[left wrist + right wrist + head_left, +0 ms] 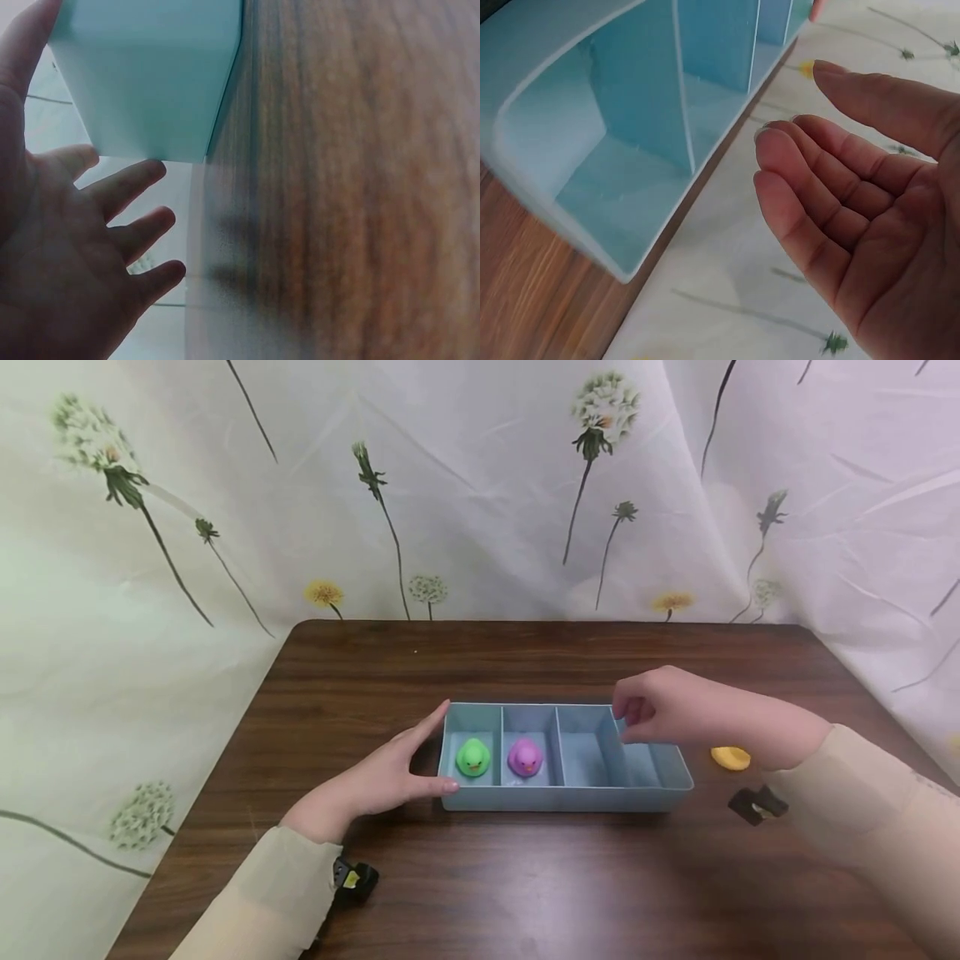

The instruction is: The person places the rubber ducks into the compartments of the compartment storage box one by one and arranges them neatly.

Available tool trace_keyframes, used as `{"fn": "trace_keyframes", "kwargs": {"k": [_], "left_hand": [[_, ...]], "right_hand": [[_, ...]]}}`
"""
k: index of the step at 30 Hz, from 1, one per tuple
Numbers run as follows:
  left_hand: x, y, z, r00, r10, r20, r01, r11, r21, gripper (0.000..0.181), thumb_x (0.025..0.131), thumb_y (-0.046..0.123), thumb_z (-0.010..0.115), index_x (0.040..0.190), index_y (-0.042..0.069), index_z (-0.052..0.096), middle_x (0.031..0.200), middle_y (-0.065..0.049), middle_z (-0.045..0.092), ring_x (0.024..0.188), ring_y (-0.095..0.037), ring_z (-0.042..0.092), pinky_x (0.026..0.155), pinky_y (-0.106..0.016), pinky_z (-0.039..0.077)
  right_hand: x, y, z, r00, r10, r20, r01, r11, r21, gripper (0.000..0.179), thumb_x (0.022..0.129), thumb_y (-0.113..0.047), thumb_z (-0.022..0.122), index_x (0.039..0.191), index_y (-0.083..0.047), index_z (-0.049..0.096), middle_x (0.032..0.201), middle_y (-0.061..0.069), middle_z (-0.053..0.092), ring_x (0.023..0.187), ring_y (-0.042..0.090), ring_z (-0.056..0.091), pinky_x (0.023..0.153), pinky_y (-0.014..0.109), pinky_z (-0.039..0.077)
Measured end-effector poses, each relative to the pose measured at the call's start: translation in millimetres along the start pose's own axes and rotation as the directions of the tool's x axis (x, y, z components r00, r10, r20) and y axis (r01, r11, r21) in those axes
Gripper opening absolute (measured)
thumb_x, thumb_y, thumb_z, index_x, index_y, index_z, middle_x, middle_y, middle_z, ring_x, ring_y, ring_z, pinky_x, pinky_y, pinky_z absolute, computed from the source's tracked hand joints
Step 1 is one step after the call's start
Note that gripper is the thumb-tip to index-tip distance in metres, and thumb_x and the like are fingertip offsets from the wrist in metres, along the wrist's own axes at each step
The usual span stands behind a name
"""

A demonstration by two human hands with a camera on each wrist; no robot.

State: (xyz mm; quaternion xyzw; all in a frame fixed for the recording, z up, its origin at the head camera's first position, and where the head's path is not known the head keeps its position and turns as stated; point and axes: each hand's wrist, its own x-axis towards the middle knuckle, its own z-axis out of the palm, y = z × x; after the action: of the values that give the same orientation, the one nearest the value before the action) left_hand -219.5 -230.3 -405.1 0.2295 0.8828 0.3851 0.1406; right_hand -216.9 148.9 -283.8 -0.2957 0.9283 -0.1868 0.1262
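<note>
A light-blue divided tray (570,799) sits on the table, split into several compartments in a row. A green rubber duck (473,758) is in its leftmost compartment, and a purple rubber duck (526,758) in the one beside it. My left hand (375,781) spans the tray's left end, thumb at the front corner and forefinger at the back corner. Its other fingers are spread in the left wrist view. Over the tray's right half is my right hand (652,706), fingers loosely bent. Nothing lies between its thumb and fingers (795,202) in the right wrist view.
To the right of the tray, a small yellow rounded thing (731,758) lies on the dark wooden table (570,877), close to the right forearm. A white cloth with dandelion prints (480,485) hangs behind the table. Black devices (356,878) are strapped to both wrists.
</note>
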Motion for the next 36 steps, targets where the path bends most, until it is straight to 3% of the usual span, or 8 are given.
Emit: {"fn": "trace_keyframes", "kwargs": {"k": [5,12,25,36], "left_hand": [[-0.5,1.3,-0.3,1.0,-0.008,-0.001,0.008,1.0,0.003,0.104,0.081,0.055,0.076,0.157,0.045,0.006,0.163,-0.007,0.016,0.146,-0.034,0.018,0.111,-0.062,0.021],[-0.2,0.8,-0.2,1.0,-0.007,-0.006,0.007,1.0,0.005,0.104,0.082,0.053,0.076,0.157,0.044,0.006,0.163,-0.007,0.016,0.146,-0.034,0.018,0.11,-0.062,0.022],[2.1,-2.0,1.3,1.0,-0.009,-0.01,0.009,1.0,0.005,0.103,0.083,0.049,0.077,0.157,0.044,0.006,0.163,-0.008,0.016,0.146,-0.035,0.018,0.11,-0.063,0.021],[4.1,-2.1,2.7,1.0,-0.003,-0.003,0.003,1.0,0.004,0.103,0.083,0.05,0.077,0.158,0.043,0.006,0.163,-0.008,0.015,0.146,-0.035,0.017,0.11,-0.063,0.02]], "right_hand": [[-16.6,15,-9,0.997,0.067,-0.044,-0.066,0.998,0.01,0.016,0.083,-0.013,0.08,0.094,-0.011,0.069,0.081,-0.006,0.065,0.075,0.012,0.061,0.067,0.029,0.054],[-40.4,35,-22,0.974,0.209,-0.09,-0.207,0.978,0.036,0.018,0.085,-0.023,0.08,0.099,-0.016,0.07,0.089,-0.004,0.068,0.081,0.014,0.063,0.075,0.034,0.053],[-72.7,94,-22,0.943,0.272,-0.192,-0.286,0.957,-0.049,0.021,0.085,-0.015,0.079,0.102,-0.007,0.07,0.092,-0.002,0.07,0.083,0.016,0.064,0.075,0.038,0.053],[-89.4,152,-16,0.92,0.342,-0.193,-0.358,0.932,-0.052,0.018,0.083,-0.012,0.077,0.097,-0.002,0.07,0.087,0.002,0.069,0.082,0.021,0.063,0.071,0.04,0.051]]}}
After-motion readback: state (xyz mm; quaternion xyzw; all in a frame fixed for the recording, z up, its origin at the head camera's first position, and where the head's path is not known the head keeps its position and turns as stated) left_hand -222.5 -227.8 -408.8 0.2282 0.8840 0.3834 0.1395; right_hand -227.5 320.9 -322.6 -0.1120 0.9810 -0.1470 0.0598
